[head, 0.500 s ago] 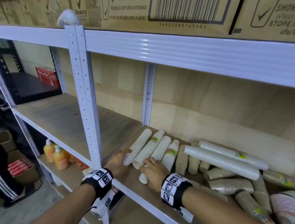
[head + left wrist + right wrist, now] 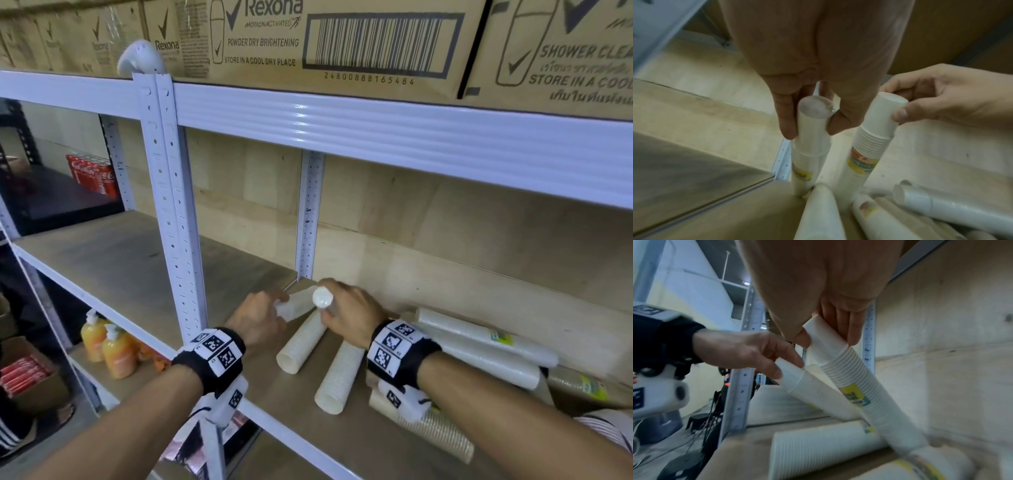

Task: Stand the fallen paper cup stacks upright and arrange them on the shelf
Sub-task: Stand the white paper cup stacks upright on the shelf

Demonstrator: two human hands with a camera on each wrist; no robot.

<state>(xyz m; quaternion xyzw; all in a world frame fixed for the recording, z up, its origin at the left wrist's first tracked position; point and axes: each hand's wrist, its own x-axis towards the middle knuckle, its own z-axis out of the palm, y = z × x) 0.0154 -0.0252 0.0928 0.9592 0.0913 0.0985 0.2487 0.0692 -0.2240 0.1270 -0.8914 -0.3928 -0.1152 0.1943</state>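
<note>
Two white paper cup stacks are raised at a slant near the shelf's back left corner, with their lower ends down among the lying stacks. My left hand (image 2: pixel 274 308) pinches the closed top of one stack (image 2: pixel 809 155). My right hand (image 2: pixel 330 303) grips the top of the other stack (image 2: pixel 855 378), which carries a yellow label. Two more white stacks (image 2: pixel 301 342) (image 2: pixel 339 377) lie flat on the wooden shelf board (image 2: pixel 342 442) in front of my hands. Several longer wrapped stacks (image 2: pixel 479 346) lie to the right.
A white perforated post (image 2: pixel 171 205) stands left of my hands, and a white beam (image 2: pixel 411 137) with cardboard boxes (image 2: pixel 342 44) runs overhead. The neighbouring shelf bay (image 2: pixel 113 260) lies to the left. Soap bottles (image 2: pixel 113 349) stand on the shelf below.
Both hands have moved from the front ends of the fallen stacks toward the back. Each now holds one stack by its closed end and has tilted it up off the board.
</note>
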